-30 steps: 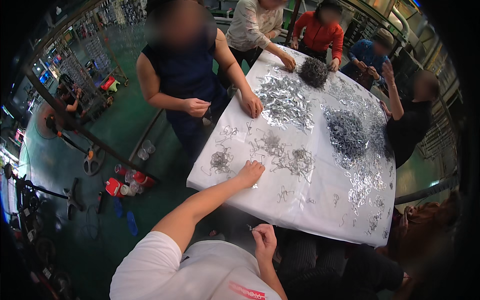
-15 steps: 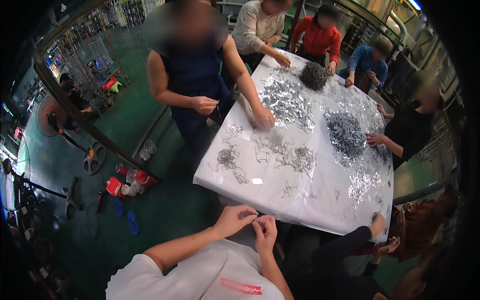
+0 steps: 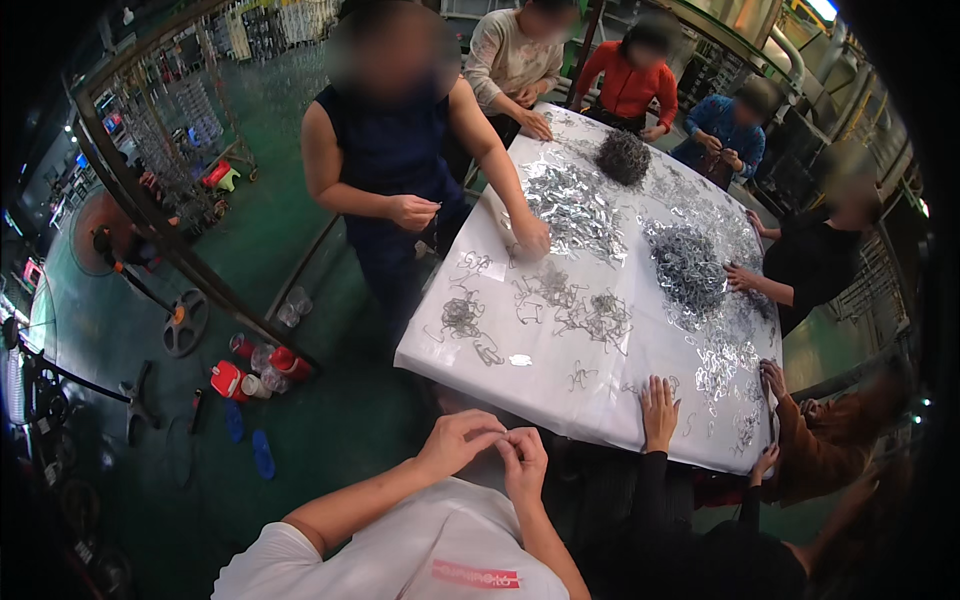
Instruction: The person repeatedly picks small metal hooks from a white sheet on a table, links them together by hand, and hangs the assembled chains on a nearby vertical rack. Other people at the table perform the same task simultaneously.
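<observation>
Close to my body, just off the near edge of the white-covered table (image 3: 480,378), my left hand (image 3: 458,443) and my right hand (image 3: 523,467) meet at the fingertips. Both have thumb and fingers pinched together. Whatever lies between them is too small to make out. On the near half of the cover, loose heaps of thin bent wire pieces (image 3: 603,322) and a smaller clump of wire pieces (image 3: 461,316) are spread. Farther back lie shiny flat metal pieces (image 3: 573,215).
A co-worker's hand (image 3: 658,412) lies flat on the cover to my right. Another worker (image 3: 395,150) reaches in from the left; others stand around. A dark wire heap (image 3: 624,160) and grey heap (image 3: 688,270) sit farther off. Red containers (image 3: 229,380) and blue slippers (image 3: 263,455) are on the floor.
My hands stay together near my body, with only a slight shift. The co-worker's hand on my right has moved left from the table's right corner and lies flat on the cover.
</observation>
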Demonstrator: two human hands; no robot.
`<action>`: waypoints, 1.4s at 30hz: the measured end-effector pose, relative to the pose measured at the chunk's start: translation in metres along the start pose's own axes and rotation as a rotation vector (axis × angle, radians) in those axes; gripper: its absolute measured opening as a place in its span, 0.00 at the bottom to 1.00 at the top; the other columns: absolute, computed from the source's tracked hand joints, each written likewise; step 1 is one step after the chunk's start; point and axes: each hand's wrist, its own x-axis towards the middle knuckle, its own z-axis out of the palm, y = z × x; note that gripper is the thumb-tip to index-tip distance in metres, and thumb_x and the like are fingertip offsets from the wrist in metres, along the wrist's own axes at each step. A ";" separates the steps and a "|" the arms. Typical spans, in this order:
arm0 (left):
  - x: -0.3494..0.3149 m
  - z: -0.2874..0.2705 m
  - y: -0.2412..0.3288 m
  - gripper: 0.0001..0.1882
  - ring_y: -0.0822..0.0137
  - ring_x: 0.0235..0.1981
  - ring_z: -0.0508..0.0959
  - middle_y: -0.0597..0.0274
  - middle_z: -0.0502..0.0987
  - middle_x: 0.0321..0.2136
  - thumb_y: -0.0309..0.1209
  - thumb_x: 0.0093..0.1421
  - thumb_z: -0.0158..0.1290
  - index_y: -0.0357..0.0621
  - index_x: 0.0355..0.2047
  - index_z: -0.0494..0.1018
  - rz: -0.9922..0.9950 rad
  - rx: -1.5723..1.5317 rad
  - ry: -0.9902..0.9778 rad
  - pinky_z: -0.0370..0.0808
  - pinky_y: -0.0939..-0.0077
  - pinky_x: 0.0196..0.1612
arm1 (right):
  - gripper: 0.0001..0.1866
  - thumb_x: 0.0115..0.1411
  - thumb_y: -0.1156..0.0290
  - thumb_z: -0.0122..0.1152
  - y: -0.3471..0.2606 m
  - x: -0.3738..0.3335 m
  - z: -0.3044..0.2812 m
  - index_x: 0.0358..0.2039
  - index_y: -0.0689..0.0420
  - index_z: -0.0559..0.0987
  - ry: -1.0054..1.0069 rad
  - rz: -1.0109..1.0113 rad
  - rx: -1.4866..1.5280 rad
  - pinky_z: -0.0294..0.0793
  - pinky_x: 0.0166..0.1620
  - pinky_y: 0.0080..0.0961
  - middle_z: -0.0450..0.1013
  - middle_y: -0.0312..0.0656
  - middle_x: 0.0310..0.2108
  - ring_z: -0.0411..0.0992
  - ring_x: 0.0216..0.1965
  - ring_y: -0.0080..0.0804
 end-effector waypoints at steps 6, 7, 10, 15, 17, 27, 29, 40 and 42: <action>-0.005 -0.003 -0.005 0.08 0.69 0.30 0.81 0.57 0.82 0.31 0.26 0.56 0.59 0.38 0.36 0.80 -0.049 0.060 0.019 0.76 0.78 0.36 | 0.02 0.54 0.79 0.63 -0.004 -0.003 0.010 0.28 0.61 0.77 0.008 -0.058 0.087 0.62 0.29 0.17 0.69 0.36 0.30 0.64 0.27 0.20; -0.005 -0.005 -0.005 0.08 0.69 0.30 0.81 0.57 0.82 0.30 0.26 0.56 0.59 0.38 0.36 0.79 -0.057 0.063 0.009 0.77 0.78 0.36 | 0.02 0.54 0.80 0.63 -0.005 -0.004 0.010 0.28 0.61 0.77 -0.002 -0.060 0.082 0.63 0.29 0.17 0.69 0.36 0.30 0.65 0.27 0.21; -0.006 -0.010 -0.005 0.08 0.69 0.30 0.81 0.57 0.82 0.30 0.26 0.56 0.59 0.37 0.36 0.79 -0.057 0.059 -0.013 0.77 0.78 0.36 | 0.02 0.54 0.80 0.63 -0.006 -0.005 0.011 0.28 0.61 0.77 -0.021 -0.067 0.059 0.64 0.30 0.17 0.69 0.36 0.30 0.66 0.28 0.21; -0.003 -0.017 -0.004 0.08 0.70 0.29 0.81 0.58 0.82 0.29 0.26 0.56 0.59 0.37 0.36 0.79 -0.074 0.050 -0.083 0.77 0.78 0.35 | 0.03 0.54 0.79 0.63 -0.004 -0.005 0.013 0.28 0.62 0.77 -0.023 -0.069 0.055 0.65 0.31 0.18 0.69 0.36 0.30 0.67 0.28 0.22; -0.003 -0.019 -0.004 0.08 0.70 0.31 0.81 0.59 0.81 0.30 0.25 0.55 0.59 0.37 0.36 0.79 -0.102 0.032 -0.115 0.77 0.79 0.36 | 0.03 0.54 0.79 0.63 -0.004 -0.005 0.012 0.27 0.62 0.76 -0.029 -0.078 0.051 0.65 0.30 0.18 0.69 0.36 0.29 0.66 0.28 0.22; -0.010 -0.007 -0.009 0.08 0.60 0.41 0.77 0.59 0.79 0.35 0.22 0.51 0.60 0.41 0.33 0.79 0.204 0.065 0.035 0.73 0.69 0.46 | 0.03 0.54 0.79 0.63 -0.006 -0.005 0.009 0.28 0.62 0.76 -0.012 0.013 0.135 0.62 0.29 0.16 0.69 0.35 0.28 0.64 0.26 0.19; -0.012 -0.003 -0.009 0.08 0.60 0.40 0.77 0.59 0.79 0.35 0.22 0.50 0.60 0.41 0.33 0.79 0.200 0.056 0.060 0.73 0.70 0.45 | 0.03 0.54 0.80 0.62 -0.006 -0.006 0.009 0.28 0.62 0.77 0.002 0.006 0.146 0.62 0.29 0.16 0.69 0.35 0.28 0.64 0.26 0.18; -0.016 0.005 -0.011 0.09 0.60 0.41 0.75 0.61 0.78 0.35 0.20 0.50 0.61 0.42 0.33 0.78 0.287 0.072 0.141 0.73 0.70 0.44 | 0.03 0.54 0.78 0.63 -0.011 -0.007 0.005 0.29 0.61 0.77 0.020 -0.016 0.128 0.60 0.29 0.15 0.70 0.34 0.28 0.63 0.26 0.18; -0.017 0.006 -0.011 0.10 0.60 0.41 0.75 0.61 0.78 0.34 0.20 0.49 0.61 0.42 0.33 0.78 0.288 0.060 0.147 0.73 0.70 0.44 | 0.03 0.54 0.78 0.64 -0.011 -0.008 0.004 0.29 0.61 0.77 0.013 -0.009 0.146 0.60 0.29 0.15 0.70 0.34 0.28 0.62 0.26 0.18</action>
